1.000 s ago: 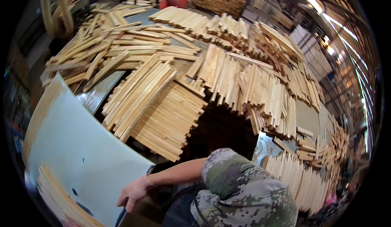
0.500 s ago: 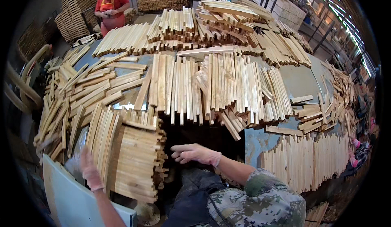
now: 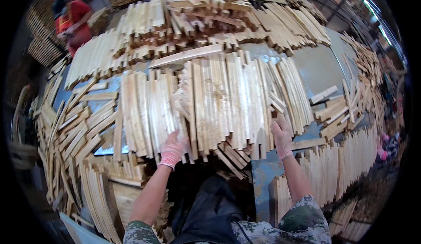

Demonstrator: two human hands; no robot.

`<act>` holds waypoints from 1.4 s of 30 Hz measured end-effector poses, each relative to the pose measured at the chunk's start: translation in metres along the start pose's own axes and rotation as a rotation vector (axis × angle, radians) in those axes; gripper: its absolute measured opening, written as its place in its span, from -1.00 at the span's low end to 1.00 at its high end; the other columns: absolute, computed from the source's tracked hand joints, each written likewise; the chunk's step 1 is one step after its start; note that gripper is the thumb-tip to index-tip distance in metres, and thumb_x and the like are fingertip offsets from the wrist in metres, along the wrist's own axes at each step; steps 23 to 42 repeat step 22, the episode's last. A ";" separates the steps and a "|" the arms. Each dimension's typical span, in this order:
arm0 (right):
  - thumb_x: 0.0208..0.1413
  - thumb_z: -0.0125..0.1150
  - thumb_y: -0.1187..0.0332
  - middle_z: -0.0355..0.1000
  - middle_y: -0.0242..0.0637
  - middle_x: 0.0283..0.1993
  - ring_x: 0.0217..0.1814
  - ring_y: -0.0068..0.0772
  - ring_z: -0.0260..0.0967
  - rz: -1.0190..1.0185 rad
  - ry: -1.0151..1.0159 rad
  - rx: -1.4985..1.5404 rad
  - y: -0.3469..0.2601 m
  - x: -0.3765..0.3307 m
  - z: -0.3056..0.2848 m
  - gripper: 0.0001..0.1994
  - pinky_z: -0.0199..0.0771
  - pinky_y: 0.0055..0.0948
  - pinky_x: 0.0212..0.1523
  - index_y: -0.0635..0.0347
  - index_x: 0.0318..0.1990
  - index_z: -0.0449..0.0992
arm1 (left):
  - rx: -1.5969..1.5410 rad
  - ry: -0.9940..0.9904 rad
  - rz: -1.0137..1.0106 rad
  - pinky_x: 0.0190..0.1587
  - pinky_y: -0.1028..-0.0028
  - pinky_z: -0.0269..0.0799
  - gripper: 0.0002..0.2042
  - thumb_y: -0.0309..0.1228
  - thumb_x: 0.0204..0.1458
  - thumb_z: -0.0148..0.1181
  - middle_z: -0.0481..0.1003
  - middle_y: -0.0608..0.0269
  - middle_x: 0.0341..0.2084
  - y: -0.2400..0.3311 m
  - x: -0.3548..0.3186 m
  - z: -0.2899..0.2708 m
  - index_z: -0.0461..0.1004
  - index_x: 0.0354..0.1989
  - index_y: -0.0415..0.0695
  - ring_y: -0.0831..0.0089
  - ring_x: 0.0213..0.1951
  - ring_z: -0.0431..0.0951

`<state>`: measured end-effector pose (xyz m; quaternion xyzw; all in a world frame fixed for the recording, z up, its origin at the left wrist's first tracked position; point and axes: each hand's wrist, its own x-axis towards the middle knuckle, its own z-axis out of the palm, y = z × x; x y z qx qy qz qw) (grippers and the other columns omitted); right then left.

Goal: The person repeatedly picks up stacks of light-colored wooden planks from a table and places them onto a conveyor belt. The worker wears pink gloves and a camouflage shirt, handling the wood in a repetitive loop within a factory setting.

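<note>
A row of pale wooden strips (image 3: 219, 99) lies side by side on the blue-grey table before me, their near ends uneven. My left hand (image 3: 173, 148), in a pinkish glove, rests at the near ends left of the middle bunch, fingers stretched and slightly blurred. At the right side of that bunch is my right hand (image 3: 281, 134), also gloved, with fingers extended along the strips. Both hands look open; some fingertips are hidden against the wood. A few shorter strips (image 3: 232, 156) slant out beneath the row's near edge.
Loose strips (image 3: 83, 121) lie jumbled at left, and more (image 3: 340, 112) at right. Another row (image 3: 340, 167) fills the near right. Stacked strips (image 3: 193, 20) stand across the far side. A person in red (image 3: 73, 25) stands at far left. A dark gap separates me from the table.
My left hand has moved from the left stack to the middle row. My right hand has swung out to that row's right side. The view has shifted.
</note>
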<state>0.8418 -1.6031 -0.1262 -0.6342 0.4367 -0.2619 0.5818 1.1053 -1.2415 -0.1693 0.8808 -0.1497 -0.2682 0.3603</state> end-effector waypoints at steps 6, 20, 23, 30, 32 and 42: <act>0.36 0.21 -0.03 0.61 0.10 0.03 0.09 0.07 0.56 -0.002 -0.117 -0.559 0.010 0.116 -0.008 -0.46 0.50 -0.07 0.15 0.27 0.23 0.55 | 0.351 0.079 0.112 0.66 -0.01 -0.21 -0.12 0.21 0.35 0.04 0.02 -0.24 0.63 0.041 0.111 0.036 0.11 0.62 -0.23 -0.18 0.64 -0.07; 0.25 0.21 -0.34 0.51 0.21 0.34 0.41 0.17 0.47 0.245 -0.179 -1.066 -0.001 0.171 0.052 -0.11 0.44 0.00 0.40 0.33 0.42 0.43 | 0.507 0.001 -0.017 0.67 0.03 -0.44 0.05 0.44 0.25 -0.04 -0.10 -0.18 0.67 0.078 0.151 0.061 0.05 0.66 -0.20 -0.13 0.68 -0.20; 0.25 0.21 -0.33 0.34 0.18 0.48 0.54 0.22 0.28 0.068 -0.099 -1.090 -0.011 0.180 0.066 -0.07 0.35 -0.02 0.47 0.28 0.51 0.30 | 0.491 -0.004 -0.023 0.67 -0.01 -0.47 0.05 0.44 0.23 -0.03 -0.13 -0.15 0.68 0.077 0.153 0.061 0.03 0.67 -0.15 -0.10 0.68 -0.23; 0.25 0.21 -0.33 0.34 0.18 0.48 0.54 0.22 0.28 0.068 -0.099 -1.090 -0.011 0.180 0.066 -0.07 0.35 -0.02 0.47 0.28 0.51 0.30 | 0.491 -0.004 -0.023 0.67 -0.01 -0.47 0.05 0.44 0.23 -0.03 -0.13 -0.15 0.68 0.077 0.153 0.061 0.03 0.67 -0.15 -0.10 0.68 -0.23; 0.25 0.21 -0.33 0.34 0.18 0.48 0.54 0.22 0.28 0.068 -0.099 -1.090 -0.011 0.180 0.066 -0.07 0.35 -0.02 0.47 0.28 0.51 0.30 | 0.491 -0.004 -0.023 0.67 -0.01 -0.47 0.05 0.44 0.23 -0.03 -0.13 -0.15 0.68 0.077 0.153 0.061 0.03 0.67 -0.15 -0.10 0.68 -0.23; 0.25 0.21 -0.33 0.34 0.18 0.48 0.54 0.22 0.28 0.068 -0.099 -1.090 -0.011 0.180 0.066 -0.07 0.35 -0.02 0.47 0.28 0.51 0.30 | 0.491 -0.004 -0.023 0.67 -0.01 -0.47 0.05 0.44 0.23 -0.03 -0.13 -0.15 0.68 0.077 0.153 0.061 0.03 0.67 -0.15 -0.10 0.68 -0.23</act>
